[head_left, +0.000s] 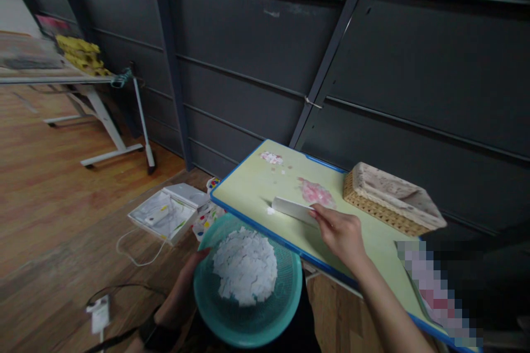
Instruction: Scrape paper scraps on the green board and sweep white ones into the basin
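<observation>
My left hand [191, 270] is closed on the left rim of a teal plastic colander [290, 281]. A heap of flat white scraps [245, 266], like torn paper, lies in it. Above the yellow-green tabletop [244, 185] with its blue edge, my right hand [337, 230] pinches the right end of a long white strip [293, 210], whose material I cannot make out. A small white scrap [270, 210] sits by the strip's left end. Just behind the strip is a pink, wet-looking patch [317, 193], and a little pile of white and pink bits [271, 158] lies near the far corner.
A woven basket [385, 215] with a cloth lining stands at the table's right. On the floor at left are an open white box [163, 215] and a power strip [100, 314] with cords. Dark metal panels [248, 44] rise behind; another table [53, 78] holds yellow egg trays [83, 54].
</observation>
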`<act>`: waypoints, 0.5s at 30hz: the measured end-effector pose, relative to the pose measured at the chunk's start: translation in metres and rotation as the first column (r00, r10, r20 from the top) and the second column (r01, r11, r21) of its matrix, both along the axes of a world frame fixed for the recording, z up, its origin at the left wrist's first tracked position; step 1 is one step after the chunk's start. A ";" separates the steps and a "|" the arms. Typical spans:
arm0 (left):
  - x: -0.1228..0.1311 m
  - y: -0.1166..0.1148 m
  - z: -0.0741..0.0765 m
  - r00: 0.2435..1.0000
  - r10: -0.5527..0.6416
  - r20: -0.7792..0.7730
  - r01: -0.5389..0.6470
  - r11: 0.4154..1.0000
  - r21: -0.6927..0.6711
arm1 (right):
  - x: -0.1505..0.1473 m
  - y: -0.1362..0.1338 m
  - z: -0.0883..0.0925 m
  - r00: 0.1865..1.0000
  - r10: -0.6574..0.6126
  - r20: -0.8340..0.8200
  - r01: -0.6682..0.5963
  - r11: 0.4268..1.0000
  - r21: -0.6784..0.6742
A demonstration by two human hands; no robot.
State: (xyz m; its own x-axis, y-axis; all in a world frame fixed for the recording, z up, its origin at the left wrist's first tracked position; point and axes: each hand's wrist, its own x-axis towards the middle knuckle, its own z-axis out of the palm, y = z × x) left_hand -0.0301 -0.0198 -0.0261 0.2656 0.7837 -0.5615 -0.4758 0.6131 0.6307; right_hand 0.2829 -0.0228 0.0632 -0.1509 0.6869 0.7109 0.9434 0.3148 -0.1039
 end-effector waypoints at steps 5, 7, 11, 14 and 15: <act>-0.001 -0.001 0.001 0.999 -0.026 0.025 0.027 0.997 -0.066 | 0.005 0.009 0.008 0.983 -0.127 -0.130 0.129 0.992 0.008; -0.002 -0.002 0.001 1.000 -0.024 0.020 0.026 0.995 -0.093 | 0.007 0.011 0.009 0.973 -0.174 -0.153 0.172 0.985 -0.024; -0.003 -0.003 0.000 0.998 0.047 0.034 -0.040 0.982 -0.184 | 0.008 0.013 0.010 0.975 -0.176 -0.135 0.160 0.980 -0.119; -0.001 -0.003 0.009 0.998 0.052 0.023 -0.045 0.969 -0.243 | 0.008 0.015 0.011 0.988 -0.139 -0.069 0.129 0.984 -0.126; 0.000 -0.003 0.014 0.999 0.039 0.015 -0.034 0.968 -0.249 | 0.007 0.015 0.012 0.991 -0.128 -0.038 0.123 0.986 -0.109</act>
State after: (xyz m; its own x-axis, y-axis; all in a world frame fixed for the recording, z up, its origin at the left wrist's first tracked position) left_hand -0.0300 -0.0227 -0.0121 0.2528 0.6293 -0.7349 -0.5115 0.7317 0.4506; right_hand 0.2902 -0.0074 0.0748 -0.0285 0.7705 0.6368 0.9684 0.1792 -0.1734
